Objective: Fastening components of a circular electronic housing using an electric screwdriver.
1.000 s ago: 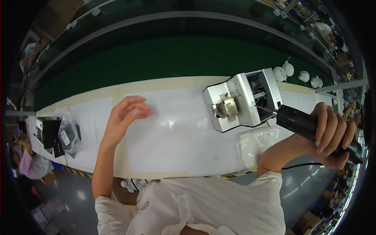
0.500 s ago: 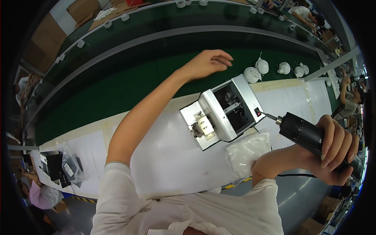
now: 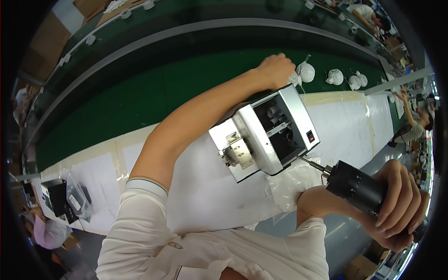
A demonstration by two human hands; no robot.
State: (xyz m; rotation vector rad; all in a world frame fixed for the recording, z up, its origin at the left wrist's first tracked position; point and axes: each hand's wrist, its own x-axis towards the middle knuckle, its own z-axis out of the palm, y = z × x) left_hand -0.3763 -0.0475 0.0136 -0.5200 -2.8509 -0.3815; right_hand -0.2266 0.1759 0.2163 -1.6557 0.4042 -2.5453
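My right hand (image 3: 400,210) is wrapped round a black electric screwdriver (image 3: 355,186). Its thin bit points up-left and ends by the near right corner of a silver metal machine (image 3: 259,135); whether it touches cannot be told. The machine has an open dark bay, a red switch and a small metal bracket on its left plate. Beyond it, my left hand (image 3: 277,70) has its fingers curled down at a white, openwork ball-shaped part (image 3: 295,80), partly hidden by the hand. Another white ball (image 3: 306,72) with a thin tail lies right beside it.
More white balls (image 3: 334,77) lie farther right on the green belt (image 3: 140,102). A clear plastic bag (image 3: 287,189) sits near the machine on the white-covered table (image 3: 200,200). Black boxes (image 3: 56,196) and a bagged item (image 3: 78,198) stand far left. Other people (image 3: 415,123) work around.
My left hand has moved right and down onto the nearest white ball, its fingers closing. The screwdriver bit has shifted down-left from beside the switch to the machine's near corner.
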